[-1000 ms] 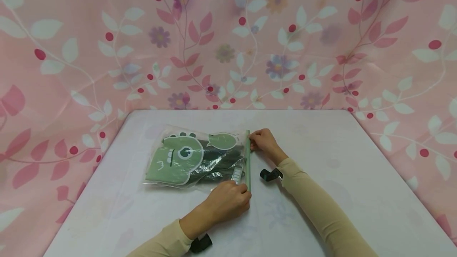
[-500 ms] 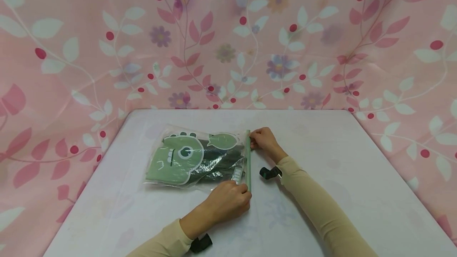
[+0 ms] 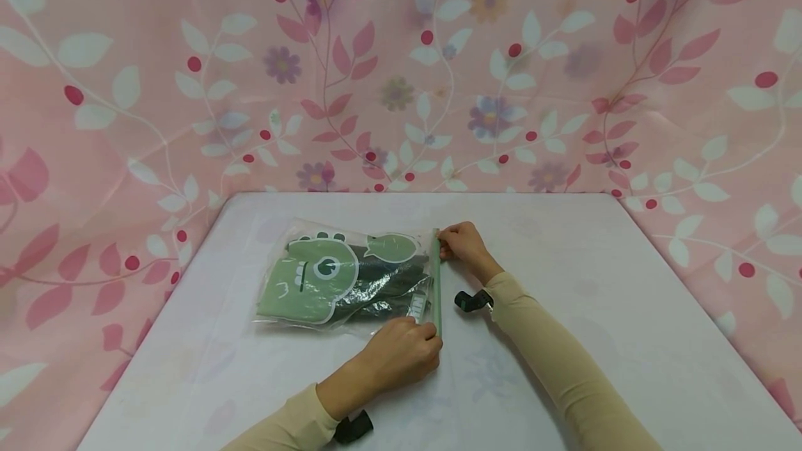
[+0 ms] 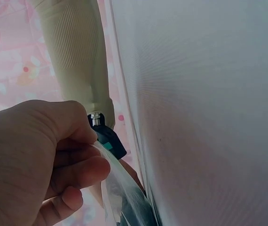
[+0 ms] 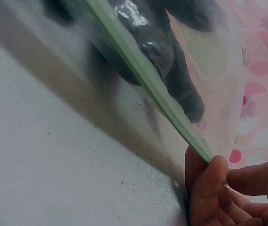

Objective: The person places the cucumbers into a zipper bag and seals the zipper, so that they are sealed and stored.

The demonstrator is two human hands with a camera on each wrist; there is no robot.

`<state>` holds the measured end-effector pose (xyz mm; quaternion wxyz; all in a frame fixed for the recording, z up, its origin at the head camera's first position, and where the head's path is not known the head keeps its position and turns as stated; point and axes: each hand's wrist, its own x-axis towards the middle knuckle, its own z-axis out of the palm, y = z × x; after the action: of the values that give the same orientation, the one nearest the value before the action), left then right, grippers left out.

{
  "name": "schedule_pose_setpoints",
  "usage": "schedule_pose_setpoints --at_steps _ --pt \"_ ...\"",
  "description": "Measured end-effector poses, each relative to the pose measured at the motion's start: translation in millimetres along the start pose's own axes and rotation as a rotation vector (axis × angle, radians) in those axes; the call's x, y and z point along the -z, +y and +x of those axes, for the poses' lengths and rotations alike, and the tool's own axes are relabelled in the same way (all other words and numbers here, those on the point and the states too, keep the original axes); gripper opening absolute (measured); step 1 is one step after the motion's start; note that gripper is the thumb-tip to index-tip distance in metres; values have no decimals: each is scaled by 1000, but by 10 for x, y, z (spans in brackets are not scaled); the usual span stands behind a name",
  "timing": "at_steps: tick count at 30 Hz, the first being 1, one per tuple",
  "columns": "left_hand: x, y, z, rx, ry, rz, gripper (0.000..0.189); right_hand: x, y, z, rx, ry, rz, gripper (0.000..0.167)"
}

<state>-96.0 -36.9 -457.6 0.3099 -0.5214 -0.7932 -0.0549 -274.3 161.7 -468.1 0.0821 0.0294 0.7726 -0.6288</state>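
Observation:
A clear zip bag printed with a green cartoon monster lies on the table, a dark folded item inside it. Along its right edge runs a green zip strip. My left hand pinches the near corner of that edge; in the left wrist view the thumb and forefinger grip the clear plastic. At the far end, my right hand pinches the other corner. The right wrist view shows the strip stretched straight into the right fingers, with dark rolled shapes behind the plastic.
A white cloth covers the table. Behind and beside it hangs a pink floral curtain. Black wrist cameras stick out from both beige sleeves, the left one near the front of the table.
Hardly anything differs. My right hand and sleeve have shifted very slightly away and to the left; the bag and my left hand stay in place.

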Motion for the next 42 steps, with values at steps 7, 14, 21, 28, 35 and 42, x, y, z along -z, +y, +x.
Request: schedule_pose_setpoints --at_steps 7,14,21,28,35,42 --pt "-15 -6 9 -9 -4 4 17 6 24 26 -7 6 9 22" --pt "-28 -27 26 -9 -8 11 16 -5 61 46 37 32 3 24" --pt "-32 -31 22 -8 -18 3 15 -1 105 38 44 32 10 25" --pt "-22 -30 24 3 -34 -14 17 23 114 25 50 9 56 26" --pt "-13 -28 25 22 -48 -37 21 61 114 10 52 -3 89 26" --pt "-11 -41 13 27 -58 -50 19 119 142 -13 71 -30 82 28"
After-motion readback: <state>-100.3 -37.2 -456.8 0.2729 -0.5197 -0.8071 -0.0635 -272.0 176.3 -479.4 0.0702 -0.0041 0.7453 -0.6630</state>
